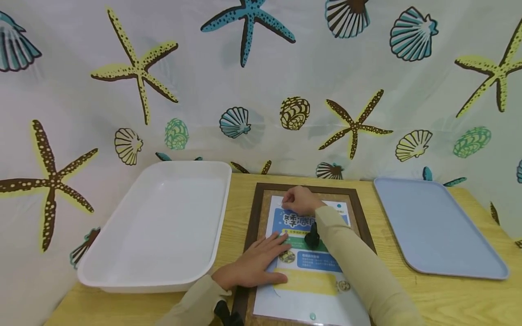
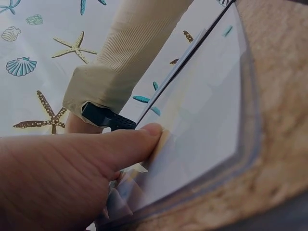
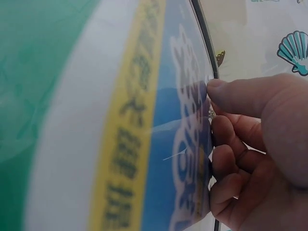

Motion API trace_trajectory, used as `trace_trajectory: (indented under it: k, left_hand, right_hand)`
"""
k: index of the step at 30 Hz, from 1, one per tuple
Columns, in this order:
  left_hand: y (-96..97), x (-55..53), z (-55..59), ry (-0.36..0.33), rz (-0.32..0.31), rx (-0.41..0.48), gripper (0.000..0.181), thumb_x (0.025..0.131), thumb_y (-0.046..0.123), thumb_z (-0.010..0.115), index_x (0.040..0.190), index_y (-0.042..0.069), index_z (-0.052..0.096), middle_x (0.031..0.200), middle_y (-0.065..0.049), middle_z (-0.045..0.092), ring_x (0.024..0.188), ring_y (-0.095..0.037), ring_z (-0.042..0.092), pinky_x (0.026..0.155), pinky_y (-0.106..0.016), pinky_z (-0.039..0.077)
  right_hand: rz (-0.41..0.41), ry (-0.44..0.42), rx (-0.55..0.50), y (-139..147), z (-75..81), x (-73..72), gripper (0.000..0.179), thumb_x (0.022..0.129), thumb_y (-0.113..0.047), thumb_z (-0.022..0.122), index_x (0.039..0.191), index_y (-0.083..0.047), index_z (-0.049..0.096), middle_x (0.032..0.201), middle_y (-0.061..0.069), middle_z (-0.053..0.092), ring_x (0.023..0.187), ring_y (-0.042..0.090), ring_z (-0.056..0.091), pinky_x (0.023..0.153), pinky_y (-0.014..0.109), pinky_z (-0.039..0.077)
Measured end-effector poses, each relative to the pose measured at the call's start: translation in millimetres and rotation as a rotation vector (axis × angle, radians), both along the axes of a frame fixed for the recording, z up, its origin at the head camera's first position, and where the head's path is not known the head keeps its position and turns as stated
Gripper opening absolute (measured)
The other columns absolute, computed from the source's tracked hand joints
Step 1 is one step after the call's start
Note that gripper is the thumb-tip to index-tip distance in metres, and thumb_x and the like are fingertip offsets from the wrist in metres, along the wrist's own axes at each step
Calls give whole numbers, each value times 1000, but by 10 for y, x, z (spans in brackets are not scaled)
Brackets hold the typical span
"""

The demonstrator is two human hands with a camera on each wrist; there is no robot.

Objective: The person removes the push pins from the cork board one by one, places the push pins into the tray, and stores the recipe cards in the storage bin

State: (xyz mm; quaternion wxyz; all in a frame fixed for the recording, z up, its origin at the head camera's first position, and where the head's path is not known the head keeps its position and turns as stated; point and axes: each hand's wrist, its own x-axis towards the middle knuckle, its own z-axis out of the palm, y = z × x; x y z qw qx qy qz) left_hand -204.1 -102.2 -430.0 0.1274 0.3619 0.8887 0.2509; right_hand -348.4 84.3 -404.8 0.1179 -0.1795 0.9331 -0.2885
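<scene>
A printed poster in a clear plastic sleeve [image 1: 302, 305] lies on a brown-framed cork board [image 1: 261, 213]. My left hand [image 1: 257, 265] rests on the poster's left side with fingers spread, and its thumb [image 2: 137, 139] presses the sleeve in the left wrist view. At the poster's upper left corner my right hand [image 1: 302, 200] has its fingers curled, thumb and forefinger pinching at the sheet. What they pinch looks like a small pale pushpin, mostly hidden by the fingertips [image 3: 219, 89]. One teal pushpin [image 1: 339, 205] sits at the upper right corner, a green one [image 1: 312, 316] near the bottom edge.
To the left stands a deep white tray [image 1: 222, 217], its edge close to my left forearm. A flat light-blue tray [image 1: 444, 226] lies right of the board. Both are on a wooden table [image 1: 440, 294], with a shell-and-starfish patterned curtain [image 1: 261, 145] behind.
</scene>
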Motion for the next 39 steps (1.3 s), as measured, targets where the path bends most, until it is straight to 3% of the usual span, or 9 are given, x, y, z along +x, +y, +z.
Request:
trace_trajectory:
  k: [24, 39]
  left_hand:
    - [-10, 2, -16, 13, -4, 0, 68, 93, 45, 59, 149, 12, 37, 161, -8, 20, 150, -30, 10, 115, -60, 15]
    - [-13, -1, 5, 20, -13, 2, 67, 94, 42, 60, 148, 11, 37, 161, -10, 21, 149, -31, 12, 115, -60, 16]
  right_hand:
    - [-13, 23, 37, -85, -27, -47, 16, 92, -19, 64, 100, -5, 70, 93, 6, 69, 80, 14, 61, 81, 33, 52]
    - [-25, 42, 20, -134, -2, -17, 16, 92, -15, 62, 97, -3, 70, 88, 7, 68, 72, 13, 57, 74, 31, 51]
